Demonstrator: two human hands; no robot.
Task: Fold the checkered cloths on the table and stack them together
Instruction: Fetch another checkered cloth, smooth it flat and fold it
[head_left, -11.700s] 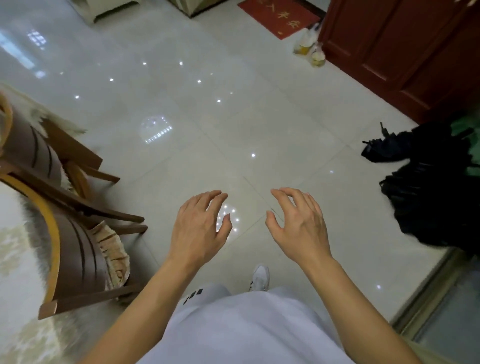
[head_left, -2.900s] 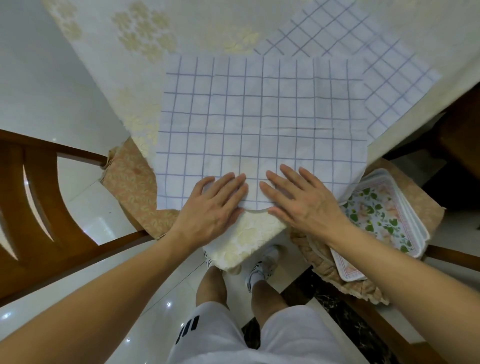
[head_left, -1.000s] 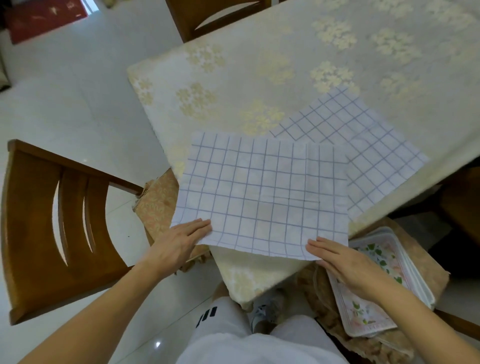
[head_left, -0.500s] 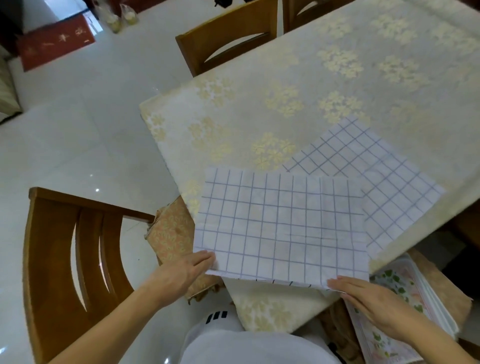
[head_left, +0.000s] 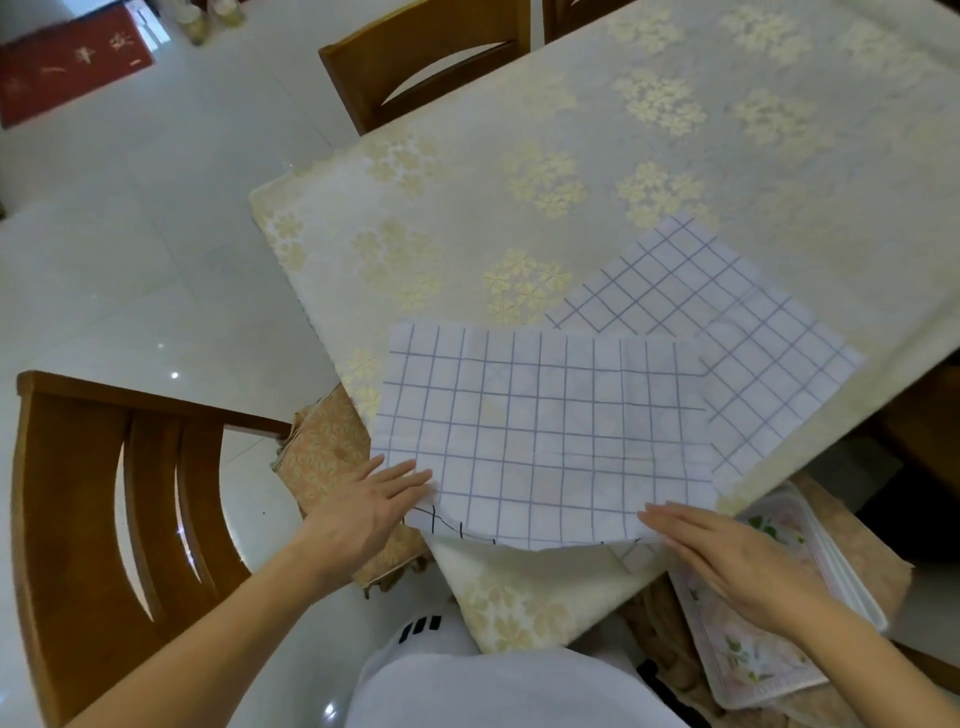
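Observation:
A white checkered cloth (head_left: 540, 431) with blue grid lines lies at the near corner of the table (head_left: 519, 156), and its front edge hangs past the corner. My left hand (head_left: 363, 509) holds its near left corner, and my right hand (head_left: 737, 561) holds its near right corner. The front edge is raised a little, so a strip of the underside shows. A second checkered cloth (head_left: 737, 332) lies flat and turned at an angle behind it to the right, partly covered by the first.
The table has a cream floral tablecloth. A wooden chair (head_left: 78, 519) with a patterned cushion (head_left: 322, 452) stands at my left. A floral plastic tray (head_left: 779, 649) rests on a cushioned seat at my right. Another chair (head_left: 415, 62) stands at the table's far side.
My hands went from the middle of the front edge out to its two corners and lifted that edge. My view has tilted up, and more of the table shows.

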